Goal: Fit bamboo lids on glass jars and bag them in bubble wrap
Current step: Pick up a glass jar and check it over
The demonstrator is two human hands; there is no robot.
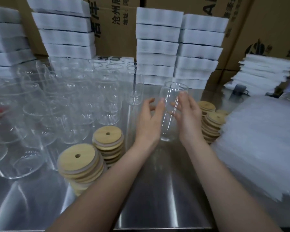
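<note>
A clear glass jar (170, 113) stands upright between my two hands over the steel table (157, 190), its mouth bare. My right hand (188, 119) grips it from the right; the fingers show through the glass and the thumb lies near the rim. My left hand (150, 121) is at the jar's left side with the thumb against the glass and the fingers spread loosely, holding nothing. Bamboo lids with a small hole lie in stacks at the near left (79, 162), (108, 138) and just right of my right hand (213, 124). A pile of bubble wrap bags (258, 141) lies at the right.
Several open glass jars (70, 108) crowd the left half of the table. Stacks of white foam-wrapped packs (179, 47) and cardboard boxes (117, 25) line the back. More white foam sheets (264, 71) are piled at the far right.
</note>
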